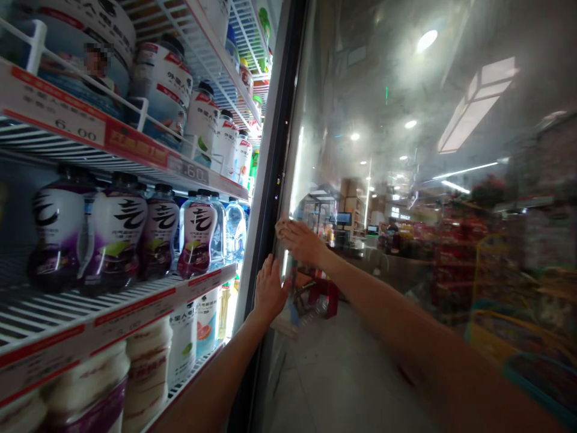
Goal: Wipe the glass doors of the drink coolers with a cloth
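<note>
A glass cooler door [406, 180] fills the right of the view, fogged and reflecting a shop. Its dark frame edge [270, 180] runs down the middle. My left hand [269, 288] lies flat against that edge, fingers stretched upward. Above it my right hand [300, 239] presses flat on the glass, fingers pointing left toward the frame. Neither hand holds anything. Both forearms reach in from the lower right.
Open cooler shelves on the left carry rows of drink bottles [117, 234] with purple-and-white labels, larger white bottles [166, 84] above and pale bottles [144, 373] below. Red price strips [135, 310] line the shelf fronts.
</note>
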A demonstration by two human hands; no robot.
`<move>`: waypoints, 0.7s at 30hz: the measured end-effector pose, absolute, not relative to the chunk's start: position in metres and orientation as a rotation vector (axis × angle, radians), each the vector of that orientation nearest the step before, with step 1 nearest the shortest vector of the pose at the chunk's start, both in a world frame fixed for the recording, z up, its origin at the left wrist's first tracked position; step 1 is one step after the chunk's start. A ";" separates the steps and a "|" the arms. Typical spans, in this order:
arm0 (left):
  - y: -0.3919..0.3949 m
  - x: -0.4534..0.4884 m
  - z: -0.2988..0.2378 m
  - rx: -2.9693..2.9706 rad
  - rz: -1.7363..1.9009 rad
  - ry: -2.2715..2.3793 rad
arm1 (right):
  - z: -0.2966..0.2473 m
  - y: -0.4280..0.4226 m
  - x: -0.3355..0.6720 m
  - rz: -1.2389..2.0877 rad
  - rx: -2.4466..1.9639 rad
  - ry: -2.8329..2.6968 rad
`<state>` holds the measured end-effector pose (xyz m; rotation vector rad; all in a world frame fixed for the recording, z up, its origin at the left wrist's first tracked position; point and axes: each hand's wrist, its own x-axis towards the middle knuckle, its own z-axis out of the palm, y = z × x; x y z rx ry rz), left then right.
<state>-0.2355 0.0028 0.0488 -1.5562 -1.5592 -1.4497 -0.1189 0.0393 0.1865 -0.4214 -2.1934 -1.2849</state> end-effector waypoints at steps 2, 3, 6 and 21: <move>-0.002 -0.241 0.054 -1.536 -1.475 -1.513 | 0.223 0.038 -0.107 -1.224 -0.533 -2.012; -0.004 -0.243 0.056 -1.519 -1.485 -1.496 | 0.242 0.038 -0.103 -1.196 -0.583 -1.923; -0.007 -0.246 0.060 -1.477 -1.500 -1.471 | 0.268 0.041 -0.104 -1.203 -0.593 -1.866; -0.001 -0.221 0.068 -1.523 -1.501 -1.490 | 0.260 0.027 -0.058 -1.291 -0.663 -1.820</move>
